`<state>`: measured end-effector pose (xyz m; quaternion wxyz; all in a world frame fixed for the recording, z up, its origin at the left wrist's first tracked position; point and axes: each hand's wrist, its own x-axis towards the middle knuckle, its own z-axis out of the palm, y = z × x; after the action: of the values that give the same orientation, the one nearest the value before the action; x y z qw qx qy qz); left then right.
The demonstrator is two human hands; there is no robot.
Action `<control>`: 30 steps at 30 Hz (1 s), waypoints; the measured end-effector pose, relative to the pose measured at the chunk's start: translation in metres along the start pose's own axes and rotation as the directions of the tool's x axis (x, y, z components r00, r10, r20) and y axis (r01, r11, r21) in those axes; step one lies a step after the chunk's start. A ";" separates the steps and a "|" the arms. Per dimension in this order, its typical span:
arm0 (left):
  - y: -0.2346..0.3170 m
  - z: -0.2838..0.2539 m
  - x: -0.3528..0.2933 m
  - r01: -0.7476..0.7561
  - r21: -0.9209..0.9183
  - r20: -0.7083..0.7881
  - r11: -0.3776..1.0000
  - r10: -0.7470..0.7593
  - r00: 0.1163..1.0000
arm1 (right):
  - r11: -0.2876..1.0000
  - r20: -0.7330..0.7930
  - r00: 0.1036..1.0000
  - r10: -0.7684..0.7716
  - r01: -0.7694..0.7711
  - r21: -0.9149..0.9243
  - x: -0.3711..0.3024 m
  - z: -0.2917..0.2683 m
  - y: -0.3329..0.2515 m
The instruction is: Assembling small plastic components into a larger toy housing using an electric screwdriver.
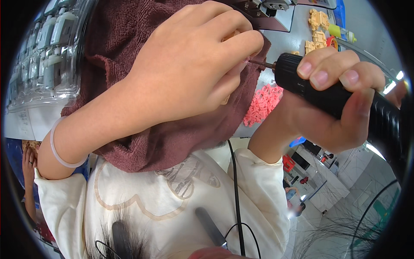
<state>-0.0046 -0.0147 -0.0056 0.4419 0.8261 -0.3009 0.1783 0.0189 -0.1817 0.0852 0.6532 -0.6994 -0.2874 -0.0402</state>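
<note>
Premises: a workshop, apparently a small-parts assembly room. Evidence is as follows. A black screwdriver (317, 96) with a thin bit is at two o'clock. Matching grey-and-white parts sit in rows in a clear plastic tray (71, 93) at ten o'clock. On the grey desk (279, 42), a heap of small pink pieces (263, 103) lies at two o'clock, with moulded yellow pieces (318, 26) between one and two. Another person's hand (29, 160) shows at half past eight. Further work furniture (323, 173), indistinct, stands toward four o'clock; a strip light (390, 87) glows past two.
</note>
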 end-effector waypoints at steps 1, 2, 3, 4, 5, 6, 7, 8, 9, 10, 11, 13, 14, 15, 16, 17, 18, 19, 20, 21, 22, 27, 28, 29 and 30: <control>0.000 0.001 0.000 -0.013 0.011 -0.017 1.000 0.013 1.000 | 1.000 0.025 1.000 0.009 -0.009 0.012 0.002 -0.002 0.000; 0.000 0.001 -0.001 -0.024 0.021 -0.034 0.999 0.025 0.999 | 1.000 0.051 0.999 0.019 -0.020 0.024 0.004 -0.004 0.000; 0.000 0.004 -0.002 -0.021 0.020 -0.032 1.000 0.022 0.999 | 0.999 0.050 0.999 0.022 -0.024 0.026 0.009 -0.010 -0.004; 0.000 0.005 -0.004 -0.005 0.003 -0.036 1.000 0.005 0.999 | 0.999 0.001 1.000 -0.007 0.007 -0.043 0.021 -0.017 -0.010; 0.000 0.007 -0.006 0.012 -0.013 -0.039 1.000 -0.013 0.999 | 0.993 -0.045 0.998 -0.039 0.034 -0.113 0.028 -0.021 -0.012; 0.000 0.008 -0.007 0.027 -0.031 -0.044 0.999 -0.028 0.999 | 0.993 -0.044 0.998 -0.038 0.033 -0.111 0.029 -0.020 -0.011; 0.000 0.009 -0.007 0.038 -0.048 -0.051 0.998 -0.041 0.998 | 0.992 -0.052 0.998 -0.048 0.041 -0.116 0.039 -0.035 -0.009; 0.000 0.011 -0.007 0.049 -0.066 -0.057 0.997 -0.053 0.997 | 0.992 -0.060 0.997 -0.057 0.049 -0.120 0.045 -0.044 -0.001; -0.001 0.012 -0.007 0.060 -0.084 -0.062 0.995 -0.065 0.996 | 0.991 -0.069 0.995 -0.065 0.056 -0.125 0.051 -0.046 0.008; -0.002 0.013 -0.006 0.071 -0.103 -0.067 0.992 -0.078 0.995 | 0.990 -0.078 0.994 -0.074 0.063 -0.129 0.057 -0.047 0.014; -0.003 0.014 -0.006 0.082 -0.123 -0.071 0.989 -0.091 0.993 | 0.989 -0.087 0.993 -0.081 0.069 -0.134 0.057 -0.044 0.018; -0.003 0.015 -0.007 0.081 -0.123 -0.077 0.989 -0.091 0.993 | 0.987 -0.101 0.991 -0.093 0.078 -0.137 0.061 -0.039 0.026; -0.003 0.016 -0.007 0.078 -0.124 -0.081 0.989 -0.088 0.993 | 0.987 -0.109 0.989 -0.098 0.083 -0.139 0.061 -0.035 0.028; -0.003 0.016 -0.007 0.079 -0.124 -0.082 0.989 -0.090 0.993 | 0.986 -0.116 0.988 -0.104 0.087 -0.141 0.062 -0.029 0.031; -0.003 0.016 -0.007 0.084 -0.116 -0.074 0.990 -0.093 0.993 | 0.986 -0.123 0.986 -0.109 0.091 -0.141 0.061 -0.018 0.034; -0.003 0.016 -0.006 0.088 -0.109 -0.066 0.990 -0.095 0.993 | 0.985 -0.131 0.985 -0.114 0.095 -0.141 0.060 -0.010 0.038; -0.003 0.016 -0.007 0.091 -0.107 -0.067 0.990 -0.099 0.993 | 0.985 -0.138 0.983 -0.119 0.099 -0.142 0.062 -0.012 0.039; -0.003 0.015 -0.007 0.093 -0.114 -0.065 0.989 -0.100 0.993 | 0.984 -0.146 0.981 -0.125 0.104 -0.143 0.062 -0.009 0.041; -0.003 0.015 -0.007 0.093 -0.121 -0.063 0.988 -0.102 0.993 | 0.984 -0.154 0.979 -0.131 0.109 -0.144 0.061 -0.007 0.038; -0.003 0.015 -0.007 0.094 -0.121 -0.063 0.988 -0.102 0.993 | 0.983 -0.164 0.977 -0.137 0.113 -0.148 0.060 -0.002 0.039; -0.003 0.015 -0.007 0.094 -0.115 -0.063 0.989 -0.101 0.993 | 0.981 -0.174 0.974 -0.144 0.118 -0.151 0.059 0.001 0.039; -0.003 0.014 -0.007 0.093 -0.112 -0.059 0.989 -0.100 0.993 | 0.974 -0.222 0.957 -0.185 0.149 -0.169 0.059 0.000 0.034; -0.004 0.014 -0.007 0.089 -0.107 -0.060 0.990 -0.095 0.994 | 0.973 -0.232 0.954 -0.191 0.153 -0.173 0.062 -0.004 0.038; -0.004 0.014 -0.007 0.084 -0.103 -0.061 0.991 -0.090 0.994 | 0.972 -0.242 0.950 -0.197 0.157 -0.176 0.063 -0.004 0.040; -0.004 0.014 -0.007 0.081 -0.105 -0.059 0.991 -0.088 0.994 | 0.970 -0.254 0.945 -0.204 0.161 -0.183 0.064 -0.004 0.043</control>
<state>-0.0068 -0.0226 -0.0194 0.5000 0.8083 -0.2604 0.1697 0.0928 -0.1625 0.0751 0.6214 -0.7078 -0.2549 -0.2189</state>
